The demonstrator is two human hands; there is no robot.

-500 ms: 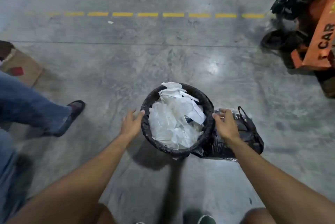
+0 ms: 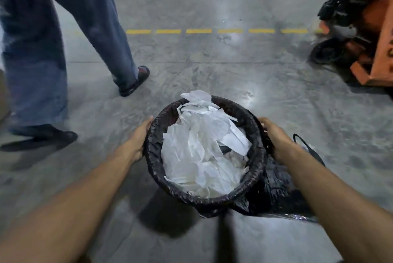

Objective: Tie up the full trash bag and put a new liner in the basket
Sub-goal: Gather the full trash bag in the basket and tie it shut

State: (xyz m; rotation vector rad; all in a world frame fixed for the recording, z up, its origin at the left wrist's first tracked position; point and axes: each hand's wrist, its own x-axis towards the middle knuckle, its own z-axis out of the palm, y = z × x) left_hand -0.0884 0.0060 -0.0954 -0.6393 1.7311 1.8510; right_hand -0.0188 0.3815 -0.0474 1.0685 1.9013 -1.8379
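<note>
A round basket (image 2: 253,182) stands on the concrete floor, lined with a black trash bag (image 2: 154,133) folded over its rim. The bag is full of crumpled white paper (image 2: 202,152). My left hand (image 2: 139,139) grips the rim on the left side. My right hand (image 2: 276,137) grips the rim on the right side. A loose black bag (image 2: 280,194) lies on the floor against the basket's right side, under my right forearm.
Another person in blue trousers (image 2: 42,35) and dark sandals walks past at the left, close to the basket. An orange pallet truck (image 2: 365,35) stands at the upper right. A dashed yellow line (image 2: 217,31) crosses the floor beyond.
Both hands have closed onto the basket's rim. The view has come nearer to the basket and tilted up. The other person has stepped further into view on the left.
</note>
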